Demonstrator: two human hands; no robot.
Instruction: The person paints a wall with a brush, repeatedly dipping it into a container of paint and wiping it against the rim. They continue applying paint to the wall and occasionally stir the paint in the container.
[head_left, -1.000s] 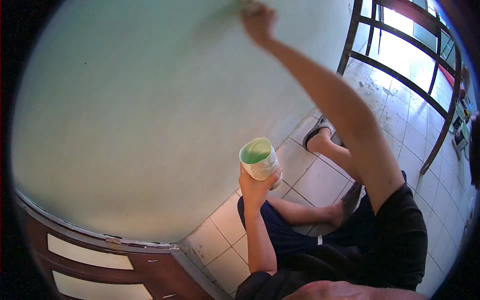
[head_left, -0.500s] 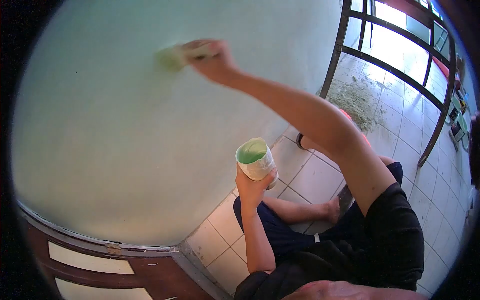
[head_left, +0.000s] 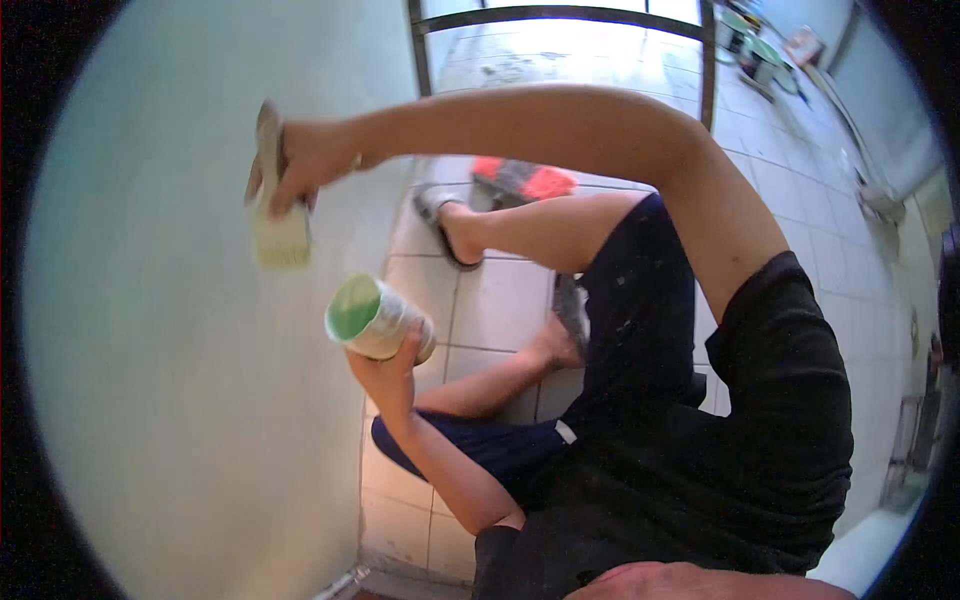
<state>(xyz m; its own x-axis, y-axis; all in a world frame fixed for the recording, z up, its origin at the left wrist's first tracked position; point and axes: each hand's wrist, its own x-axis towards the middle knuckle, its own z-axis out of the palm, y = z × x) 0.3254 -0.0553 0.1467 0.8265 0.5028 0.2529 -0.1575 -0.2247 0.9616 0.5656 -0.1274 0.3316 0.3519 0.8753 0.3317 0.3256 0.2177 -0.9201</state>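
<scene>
My right hand grips a wide paintbrush by its handle, bristles hanging downward. The bristles look pale and yellowish, and the brush hovers above the cup, close to the pale wall. Below it, my left hand is wrapped around a white cup-like container whose inside is coated light green. The container leans with its mouth toward the wall. Whether the brush touches the wall I cannot tell.
A dark metal frame stands on the white tiled floor ahead. Near my sandalled foot lies a red and grey object. Several containers stand farther back at the right, by another wall.
The brush has come away from the wall area higher up and now points down, nearer the container. The view has turned to the right, and the container is tilted more toward the wall.
</scene>
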